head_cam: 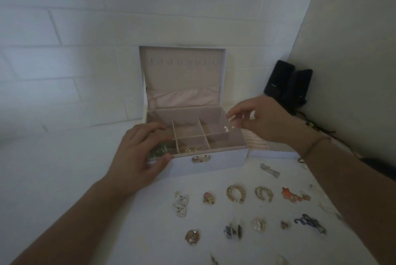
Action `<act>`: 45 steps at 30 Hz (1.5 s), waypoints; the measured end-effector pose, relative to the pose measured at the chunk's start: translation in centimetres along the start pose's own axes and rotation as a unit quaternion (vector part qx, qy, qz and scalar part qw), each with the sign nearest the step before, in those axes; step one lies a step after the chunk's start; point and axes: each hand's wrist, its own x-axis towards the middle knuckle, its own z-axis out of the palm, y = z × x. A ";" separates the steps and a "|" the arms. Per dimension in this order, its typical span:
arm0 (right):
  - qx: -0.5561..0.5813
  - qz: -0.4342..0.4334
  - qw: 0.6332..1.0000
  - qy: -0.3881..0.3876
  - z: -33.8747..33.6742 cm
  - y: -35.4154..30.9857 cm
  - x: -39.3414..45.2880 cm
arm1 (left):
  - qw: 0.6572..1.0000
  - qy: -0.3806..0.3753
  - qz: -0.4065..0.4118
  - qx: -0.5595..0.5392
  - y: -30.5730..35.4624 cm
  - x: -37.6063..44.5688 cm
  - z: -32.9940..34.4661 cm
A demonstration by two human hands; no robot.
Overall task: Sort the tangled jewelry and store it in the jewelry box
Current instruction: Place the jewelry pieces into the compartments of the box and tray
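The box [214,160] sits open at the centre of the frame on the white bench [64,168], its lid [182,72] standing upright against the tiled wall. Inside, thin dividers split the tray into compartments; gold pieces [192,149] lie in the near middle one and something greenish [159,150] in the near left one.

The left hand [139,153] grips the box's near left corner, thumb on the front face, fingers curled over the rim. The right hand [257,119] hovers above the box's right edge, fingertips pinched on a small pale earring [230,118]; a second tiny piece [226,128] shows just below it, though I can't tell whether it hangs from the first.

Across the lower right of the frame, jewelry is laid out in rows, well apart: a pearl pair [181,204], two gold hoops [235,193] [264,193], an orange piece [290,195], a dark blue piece [310,223] and a silver clip [270,170] nearer the box. Two black cases [287,84] stand in the corner at right.
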 end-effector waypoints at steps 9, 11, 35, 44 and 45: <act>-0.154 0.071 0.977 -0.133 4.9 0.1 1.9 | 1.000 -0.003 0.007 -0.010 -0.4 0.3 0.0; -0.194 0.064 0.967 -0.150 4.9 -0.2 2.5 | 1.000 -0.003 0.012 -0.013 -0.4 0.3 0.0; -0.020 0.195 0.967 0.164 -6.4 7.2 -8.9 | 0.995 0.088 0.047 0.030 1.6 0.7 0.1; 0.010 0.269 0.936 0.229 -4.0 15.5 -16.5 | 0.987 0.037 0.125 0.092 3.1 0.4 1.7; -0.013 0.266 0.938 0.220 -3.6 15.9 -16.8 | 0.983 0.035 0.147 0.100 3.3 0.4 2.0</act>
